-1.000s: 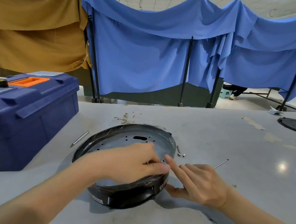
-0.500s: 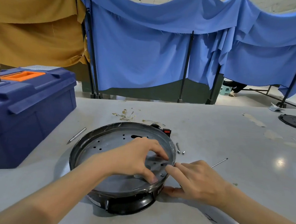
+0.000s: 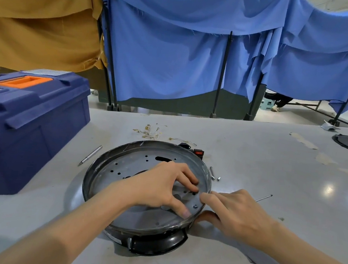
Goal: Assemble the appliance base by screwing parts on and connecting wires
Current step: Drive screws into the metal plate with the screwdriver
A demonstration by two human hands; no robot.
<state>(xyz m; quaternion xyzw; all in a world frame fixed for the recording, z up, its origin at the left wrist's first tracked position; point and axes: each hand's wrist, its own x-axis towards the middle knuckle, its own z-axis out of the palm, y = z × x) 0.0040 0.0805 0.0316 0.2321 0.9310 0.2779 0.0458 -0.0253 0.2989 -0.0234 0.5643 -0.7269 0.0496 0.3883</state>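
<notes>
Workshop: grey workbench (image 3: 251,160), blue toolbox (image 3: 31,122), cloth-draped partition frames (image 3: 166,52), loose screws (image 3: 215,177).

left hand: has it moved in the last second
Yes. The left hand has drawn inward from the rim of the round black appliance base, onto its perforated grey metal plate, thumb and fingers now apart.

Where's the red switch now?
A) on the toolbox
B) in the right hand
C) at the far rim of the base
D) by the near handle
C: the red switch shows just past the far rim of the base, on its right side.
</notes>
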